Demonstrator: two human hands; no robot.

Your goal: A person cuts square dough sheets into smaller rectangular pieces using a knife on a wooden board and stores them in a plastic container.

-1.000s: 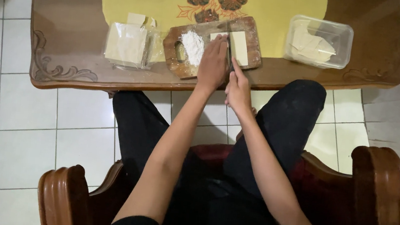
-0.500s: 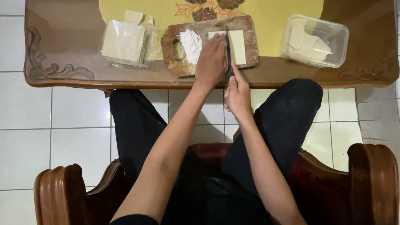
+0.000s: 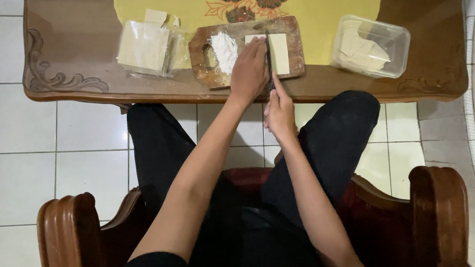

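Here your left hand lies flat, fingers together, on pale dough atop the rough wooden board at upper centre; your right hand is clamped on a knife; a clear plastic tub sits upper right.

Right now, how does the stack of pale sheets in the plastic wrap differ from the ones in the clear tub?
The wrapped stack lies flat, square and neat at the cutting board's left; the sheets in the clear tub, at its right, are loose and tilted. Both are pale cream and rest on the wooden table.
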